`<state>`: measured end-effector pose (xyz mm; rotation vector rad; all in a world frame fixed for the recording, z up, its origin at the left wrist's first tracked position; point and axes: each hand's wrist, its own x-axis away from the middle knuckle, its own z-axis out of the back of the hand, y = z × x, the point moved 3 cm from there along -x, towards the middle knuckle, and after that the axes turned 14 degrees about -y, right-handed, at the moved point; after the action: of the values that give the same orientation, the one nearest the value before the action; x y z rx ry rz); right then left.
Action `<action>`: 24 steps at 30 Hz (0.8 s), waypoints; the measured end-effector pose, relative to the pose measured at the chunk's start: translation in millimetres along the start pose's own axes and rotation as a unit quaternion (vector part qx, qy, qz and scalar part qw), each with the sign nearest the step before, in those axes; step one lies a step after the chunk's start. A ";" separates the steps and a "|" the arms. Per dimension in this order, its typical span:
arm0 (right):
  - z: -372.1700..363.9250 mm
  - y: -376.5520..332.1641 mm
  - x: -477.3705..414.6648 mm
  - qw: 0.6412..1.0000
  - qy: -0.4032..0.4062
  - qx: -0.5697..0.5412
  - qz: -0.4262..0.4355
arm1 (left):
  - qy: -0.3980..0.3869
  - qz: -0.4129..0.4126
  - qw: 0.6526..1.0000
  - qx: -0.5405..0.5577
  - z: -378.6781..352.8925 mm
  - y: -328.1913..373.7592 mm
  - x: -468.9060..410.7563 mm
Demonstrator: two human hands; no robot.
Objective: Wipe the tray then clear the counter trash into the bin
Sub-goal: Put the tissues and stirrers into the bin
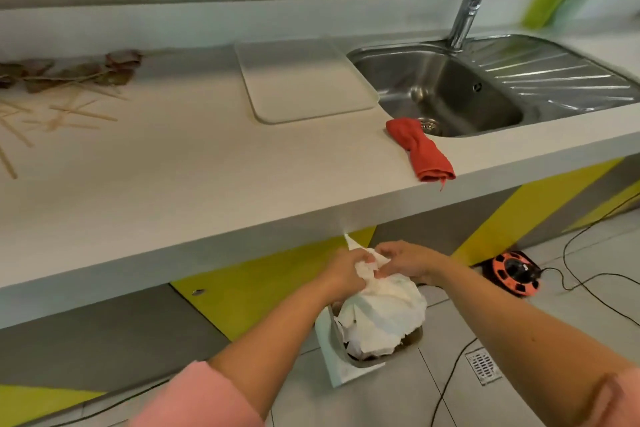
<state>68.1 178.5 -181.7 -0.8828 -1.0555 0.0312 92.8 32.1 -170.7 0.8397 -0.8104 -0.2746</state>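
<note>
My left hand [346,270] and right hand [407,262] each gripped the top of a crumpled white paper wad [384,315], fingers curled round it. The wad hung over the bin [372,361] on the floor below the counter [173,177]. The tray [304,80] lay beside the sink [450,90]. The red cloth [420,149] sat at the counter's edge, and the sticks [62,114] lay far left.

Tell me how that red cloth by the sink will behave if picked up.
The red cloth is bunched and twisted, so probably floppy and light. Its end reaches the counter edge, so a nudge might slide it off.
</note>
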 end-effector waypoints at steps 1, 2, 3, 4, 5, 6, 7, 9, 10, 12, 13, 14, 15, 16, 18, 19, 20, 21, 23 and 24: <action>1.6 10.9 -7.2 1.000 0.019 0.014 -0.009 | 0.002 0.015 1.000 0.005 -8.7 -6.7 -8.3; 2.6 21.2 -14.8 0.999 0.041 0.030 -0.020 | 0.004 0.028 1.000 0.014 -16.7 -13.5 -15.2; 4.7 33.1 -25.1 0.996 0.063 0.048 -0.030 | 0.004 0.040 0.999 0.025 -23.7 -18.7 -20.2; 6.8 43.9 -34.8 0.994 0.083 0.064 -0.039 | 0.003 0.052 0.998 0.034 -30.0 -24.5 -25.5; 7.9 55.1 -44.6 0.992 0.093 0.071 -0.051 | 0.004 0.061 0.997 0.042 -36.0 -30.0 -30.3; 8.1 63.5 -52.7 0.990 0.101 0.078 -0.062 | 0.007 0.063 0.997 0.049 -39.5 -35.0 -35.1; 8.4 71.2 -60.2 0.988 0.105 0.091 -0.075 | 0.013 0.059 0.997 0.053 -42.1 -38.6 -38.2; 8.5 83.4 -73.3 0.984 0.105 0.115 -0.091 | 0.023 0.067 0.996 0.060 -45.8 -46.6 -44.5; 8.0 89.5 -79.7 0.981 0.105 0.126 -0.101 | 0.025 0.077 0.994 0.069 -47.3 -51.2 -47.7; 6.5 102.6 -92.7 0.976 0.108 0.141 -0.128 | 0.029 0.102 0.991 0.083 -49.8 -62.0 -53.9; 3.9 108.6 -98.1 0.974 0.110 0.143 -0.140 | 0.033 0.114 0.989 0.086 -50.7 -67.1 -54.8; 1.3 114.0 -103.8 0.973 0.115 0.139 -0.146 | 0.038 0.124 0.987 0.093 -51.9 -73.3 -57.1; -1.0 118.8 -107.9 0.971 0.126 0.136 -0.151 | 0.040 0.135 0.985 0.098 -52.8 -78.0 -58.3; -3.2 122.7 -111.1 0.967 0.141 0.143 -0.156 | 0.041 0.144 0.983 0.103 -53.2 -81.6 -59.2; -6.6 129.3 -114.0 0.954 0.175 0.179 -0.165 | 0.040 0.165 0.981 0.096 -53.5 -86.5 -60.3; -7.8 131.4 -115.9 0.947 0.188 0.197 -0.168 | 0.043 0.170 0.980 0.093 -52.8 -88.5 -61.1; -8.7 132.7 -118.1 0.945 0.196 0.203 -0.167 | 0.048 0.168 0.980 0.095 -51.4 -89.7 -62.0; -10.7 133.9 -121.1 0.945 0.195 0.204 -0.163 | 0.052 0.168 0.980 0.097 -50.4 -90.1 -62.0; -13.3 133.5 -126.8 0.950 0.177 0.203 -0.157 | 0.053 0.172 0.979 0.092 -47.1 -89.0 -62.7; -15.8 133.4 -129.5 0.953 0.146 0.212 -0.159 | 0.055 0.176 0.979 0.089 -45.7 -88.8 -62.5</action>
<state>62.1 203.6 -366.6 -0.3104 -0.8563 -0.1349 91.7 31.5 -288.5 0.8531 -0.8711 0.1597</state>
